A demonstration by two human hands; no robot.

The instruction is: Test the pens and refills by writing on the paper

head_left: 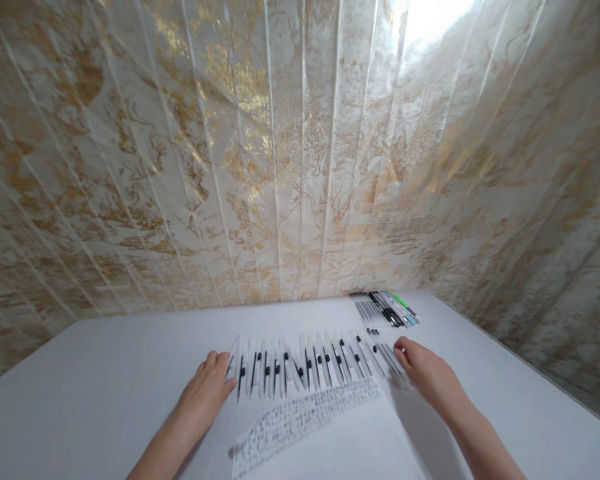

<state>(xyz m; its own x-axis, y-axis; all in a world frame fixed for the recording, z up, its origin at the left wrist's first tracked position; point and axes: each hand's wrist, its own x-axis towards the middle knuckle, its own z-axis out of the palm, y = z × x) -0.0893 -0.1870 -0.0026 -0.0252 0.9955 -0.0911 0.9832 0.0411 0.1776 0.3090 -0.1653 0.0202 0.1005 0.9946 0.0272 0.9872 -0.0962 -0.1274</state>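
Observation:
A row of clear pen barrels [293, 370], dark ink refills [266, 371] and black pen caps [301, 371] lies across the white table. At the row's left end rests my left hand [210, 380], its thumb and fingers apart beside the outermost pieces. Whether it touches them I cannot tell. My right hand [425, 370] is at the right end, next to several thin refills [391, 357]. Its fingers are curled together, and anything between the fingertips is hidden. Below the row lies a sheet of paper [340, 440] covered partly with handwriting.
Near the table's back edge lie several assembled pens [397, 309], one bright green, with thin refills [366, 308] beside them. Small black caps [373, 331] sit just in front. A gold-patterned curtain [280, 167] hangs behind the white table [105, 360].

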